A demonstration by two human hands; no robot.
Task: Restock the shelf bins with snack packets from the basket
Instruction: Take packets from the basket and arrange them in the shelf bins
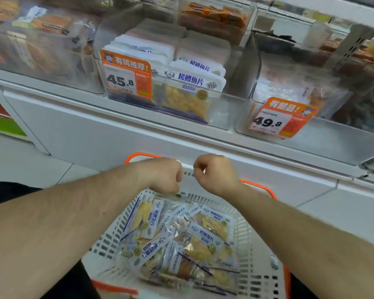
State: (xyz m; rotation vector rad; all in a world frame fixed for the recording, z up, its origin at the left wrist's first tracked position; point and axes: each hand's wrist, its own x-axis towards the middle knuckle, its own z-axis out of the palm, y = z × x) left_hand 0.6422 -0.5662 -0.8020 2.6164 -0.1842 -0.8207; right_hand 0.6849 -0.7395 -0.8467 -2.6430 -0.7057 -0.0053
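**Both hands over the far end of the packet basket**

A loose heap of snack packets (179, 240), clear bags with white-and-blue labels and pale yellow pieces inside, lies in a white slotted basket (255, 244) with orange handles (259, 187). The basket sits low in front of the person, just below the shelf.

The left hand (164, 175) hangs over the far edge of the heap with its fingers curled downward; the fingertips meet the top edge of a packet there, but whether they actually pinch it cannot be told. The right hand (214, 172) hovers just beside it above the basket's far rim, fingers curled into a loose fist with nothing visible inside.

On the shelf above, a clear bin (235, 108) holds upright rows of the same blue-labelled packets, with an orange price tag (127, 75) reading 45.8 clipped to its front. To its right another clear bin (341, 134) carries an orange tag (283, 117) marked 49.8 and holds different clear bags. Further bins of brownish and orange snacks (214, 16) stand behind and to the left, blurred.
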